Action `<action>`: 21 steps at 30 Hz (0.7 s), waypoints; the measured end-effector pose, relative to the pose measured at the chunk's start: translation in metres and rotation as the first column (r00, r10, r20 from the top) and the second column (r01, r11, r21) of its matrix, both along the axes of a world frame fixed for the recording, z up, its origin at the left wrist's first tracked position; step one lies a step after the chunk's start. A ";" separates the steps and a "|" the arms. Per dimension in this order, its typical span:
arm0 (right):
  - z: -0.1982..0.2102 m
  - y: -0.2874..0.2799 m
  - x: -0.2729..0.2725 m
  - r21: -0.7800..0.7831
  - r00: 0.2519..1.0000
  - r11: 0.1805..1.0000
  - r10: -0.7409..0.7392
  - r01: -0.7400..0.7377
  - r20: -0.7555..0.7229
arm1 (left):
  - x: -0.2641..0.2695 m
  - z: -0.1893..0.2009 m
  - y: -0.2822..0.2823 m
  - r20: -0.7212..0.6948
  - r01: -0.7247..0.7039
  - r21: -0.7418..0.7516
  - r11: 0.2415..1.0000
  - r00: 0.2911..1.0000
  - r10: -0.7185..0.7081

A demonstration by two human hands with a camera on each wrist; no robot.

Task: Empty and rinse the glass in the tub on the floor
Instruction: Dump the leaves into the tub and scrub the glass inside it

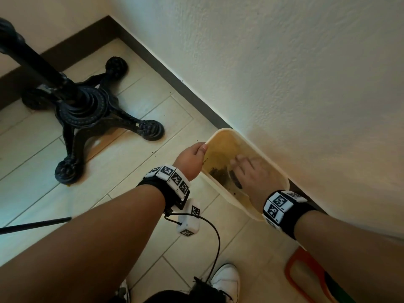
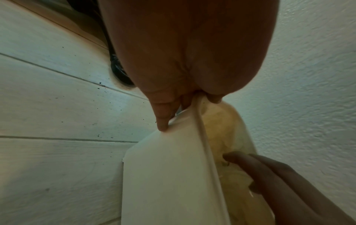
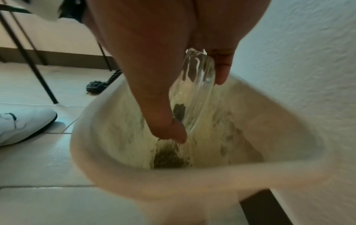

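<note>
Floor tub (image 1: 282, 182) — right hand (image 1: 251, 171) grips glass (image 3: 194, 91) inside.

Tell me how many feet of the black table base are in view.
3 clearly: one foot near the skirting, one toward the tub, one nearest the left hand. A fourth seems partly hidden behind the column.

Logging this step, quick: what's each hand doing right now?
Left hand: grips the tub rim.
Right hand: holds the glass inside the tub.
</note>
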State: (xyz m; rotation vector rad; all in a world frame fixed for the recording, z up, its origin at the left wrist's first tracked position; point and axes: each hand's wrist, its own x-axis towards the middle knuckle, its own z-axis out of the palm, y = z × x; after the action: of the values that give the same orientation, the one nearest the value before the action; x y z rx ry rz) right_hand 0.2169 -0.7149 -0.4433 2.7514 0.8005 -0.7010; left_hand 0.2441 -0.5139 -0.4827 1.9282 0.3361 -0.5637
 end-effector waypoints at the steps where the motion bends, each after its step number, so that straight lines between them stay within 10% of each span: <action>1: 0.000 0.000 0.002 0.008 1.000 1.000 0.001 -0.001 0.010 | 0.001 -0.001 0.000 0.003 0.004 0.000 1.000 1.000 -0.004; 21: -0.013 -0.006 0.001 0.130 0.996 0.991 0.023 -0.034 0.087 | 0.008 -0.002 0.001 0.062 0.054 0.101 0.993 0.996 -0.061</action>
State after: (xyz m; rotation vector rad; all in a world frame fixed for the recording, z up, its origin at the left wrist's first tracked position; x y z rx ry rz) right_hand 0.2178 -0.7212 -0.4565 2.8579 0.8954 -0.5398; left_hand 0.2523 -0.5128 -0.4847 2.0529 0.2722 -0.5297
